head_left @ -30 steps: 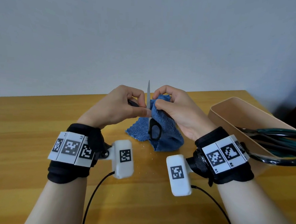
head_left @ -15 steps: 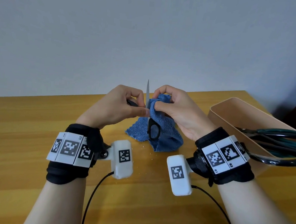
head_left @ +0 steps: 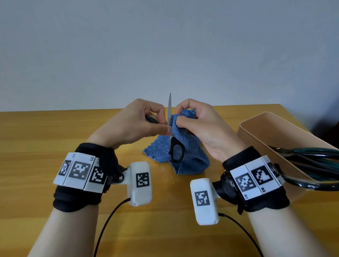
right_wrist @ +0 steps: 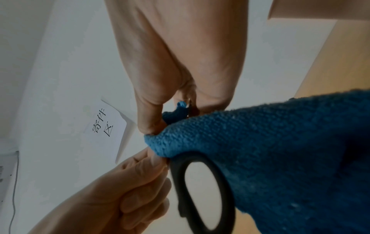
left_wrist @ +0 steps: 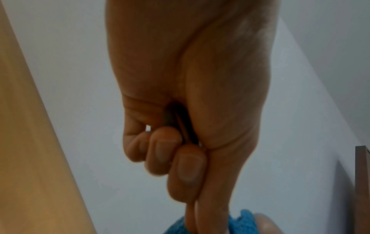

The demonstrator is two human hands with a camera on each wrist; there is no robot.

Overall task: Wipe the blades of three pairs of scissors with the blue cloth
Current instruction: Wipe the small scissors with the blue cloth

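Note:
A pair of black-handled scissors stands upright over the wooden table, one grey blade pointing up. My left hand grips its upper handle loop, thumb pressed near the pivot; the fingers are curled tight in the left wrist view. My right hand pinches the blue cloth against the blade's right side. The cloth drapes down over the lower handle loop and onto the table. The second blade is hidden under the cloth.
A tan open box stands at the right, holding two larger pairs of scissors with dark green and black handles sticking out toward me. A grey wall rises behind the table's far edge. Small crumbs lie near the cloth.
Both hands and the scissors stay almost where they were. The right fingers with the cloth have shifted only slightly along the blade.

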